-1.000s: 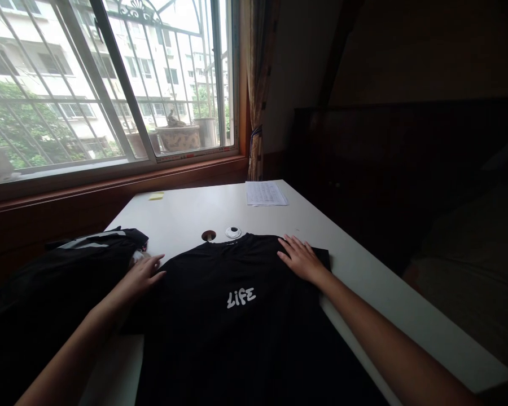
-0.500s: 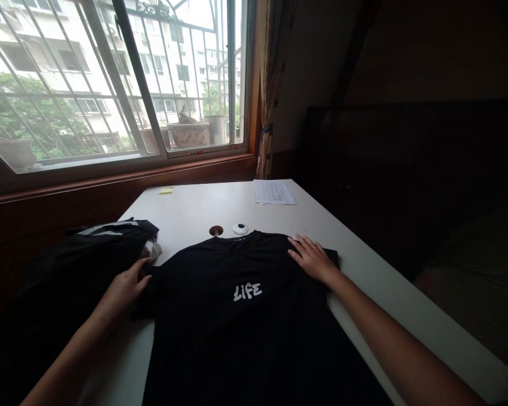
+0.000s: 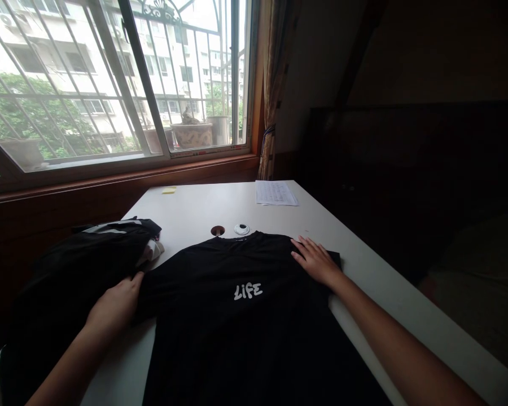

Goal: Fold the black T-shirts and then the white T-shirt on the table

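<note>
A black T-shirt [image 3: 237,327] with white "Life" lettering on its chest lies spread out on a white table [image 3: 195,206], its neckline toward the window. At the end of the sleeve on the left, my left hand [image 3: 116,301] is closed on the fabric, the fingertips partly hidden. My right hand [image 3: 315,259] rests flat on the shoulder on the other side, fingers stretched out. Close by my left hand is a heap of dark clothes [image 3: 76,265] with a pale piece showing at its edge.
Beyond the collar are a round cable hole [image 3: 217,230] and a white round cap [image 3: 241,229]. Printed papers [image 3: 276,193] and yellow sticky notes [image 3: 169,190] lie near the far edge. A barred window [image 3: 186,84] and a tied curtain [image 3: 268,129] stand behind.
My left hand has come down along the sleeve and closed on its end, drawing the sleeve out straighter to the left. My right hand stays on the shoulder.
</note>
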Demonstrator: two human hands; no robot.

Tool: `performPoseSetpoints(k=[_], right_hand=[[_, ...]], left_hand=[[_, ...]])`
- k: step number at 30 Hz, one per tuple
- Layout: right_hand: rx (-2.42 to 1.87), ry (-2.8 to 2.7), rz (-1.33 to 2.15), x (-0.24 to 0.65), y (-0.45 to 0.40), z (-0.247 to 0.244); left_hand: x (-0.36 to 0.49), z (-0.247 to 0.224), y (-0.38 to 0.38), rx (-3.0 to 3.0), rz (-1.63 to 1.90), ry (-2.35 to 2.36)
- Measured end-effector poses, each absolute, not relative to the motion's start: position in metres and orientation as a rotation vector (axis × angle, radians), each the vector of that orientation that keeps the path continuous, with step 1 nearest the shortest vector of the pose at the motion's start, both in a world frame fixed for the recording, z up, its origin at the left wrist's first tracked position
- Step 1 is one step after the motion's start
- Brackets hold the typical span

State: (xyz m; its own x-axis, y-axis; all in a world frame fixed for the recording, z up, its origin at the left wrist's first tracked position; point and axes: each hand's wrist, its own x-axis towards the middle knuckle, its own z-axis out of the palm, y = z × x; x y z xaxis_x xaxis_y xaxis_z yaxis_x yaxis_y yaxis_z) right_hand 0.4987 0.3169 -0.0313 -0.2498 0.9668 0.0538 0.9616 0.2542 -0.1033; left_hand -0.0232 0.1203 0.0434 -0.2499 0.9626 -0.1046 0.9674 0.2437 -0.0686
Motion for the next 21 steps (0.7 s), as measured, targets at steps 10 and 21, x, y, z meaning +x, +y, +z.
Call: performPoseSetpoints(k=[10, 21], right_hand=[[-1.895, -2.393, 0.051, 0.503, 0.312, -0.033], [-1.904, -2.381, 0.074, 0.509, 0.307, -0.028]], left_hand=[[0.006, 0.059, 0.148, 2.256, 0.059, 2.394], [0.062, -0.010, 0.224, 2.512, 0.107, 2.171]])
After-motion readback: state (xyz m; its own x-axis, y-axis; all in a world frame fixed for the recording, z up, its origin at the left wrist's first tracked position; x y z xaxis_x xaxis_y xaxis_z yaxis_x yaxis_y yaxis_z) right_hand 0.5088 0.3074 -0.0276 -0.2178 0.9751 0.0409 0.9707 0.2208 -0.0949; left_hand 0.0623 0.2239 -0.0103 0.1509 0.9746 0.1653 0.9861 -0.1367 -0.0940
